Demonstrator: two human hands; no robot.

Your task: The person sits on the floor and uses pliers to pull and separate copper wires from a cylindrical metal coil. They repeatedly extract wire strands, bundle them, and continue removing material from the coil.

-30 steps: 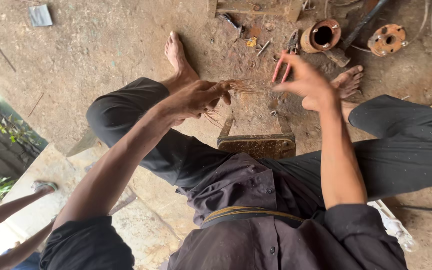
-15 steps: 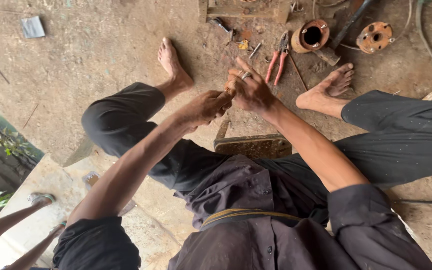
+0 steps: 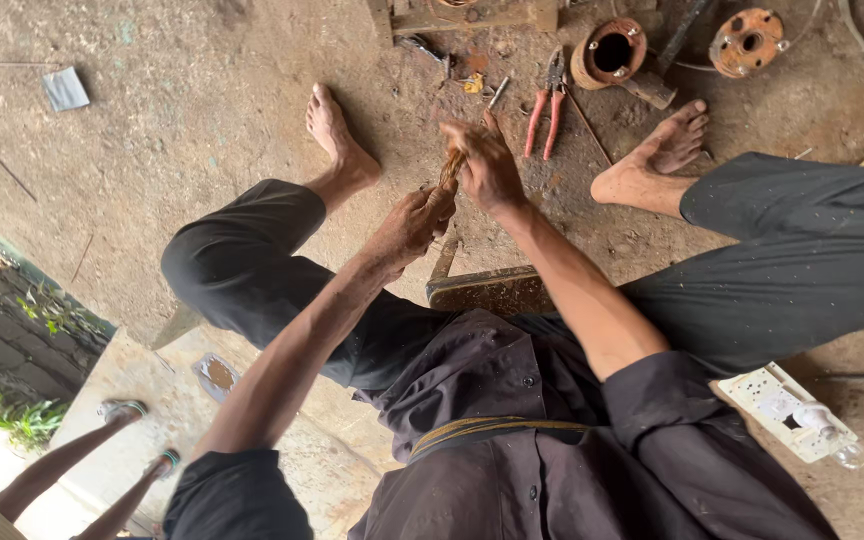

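I am sitting low over a dirt floor with my knees spread. My left hand (image 3: pixel 414 222) and my right hand (image 3: pixel 485 165) meet between my knees, both closed on a small bundle of thin copper-coloured wire (image 3: pixel 450 166). The right hand covers the upper part of the bundle and the left grips it from below. A wooden block (image 3: pixel 487 290) lies just under my hands. My bare feet (image 3: pixel 337 135) rest on either side.
Red-handled pliers (image 3: pixel 544 115) lie just beyond my hands. Two rusty round metal parts (image 3: pixel 608 52) sit at the top right, near a wooden frame (image 3: pixel 472 17). A white switch plate (image 3: pixel 790 410) lies at the right. Another person's legs (image 3: pixel 72 470) stand at the bottom left.
My right hand came in from the right, away from the pliers, and closed onto the wire bundle that my left hand held. Both hands now grip it together.
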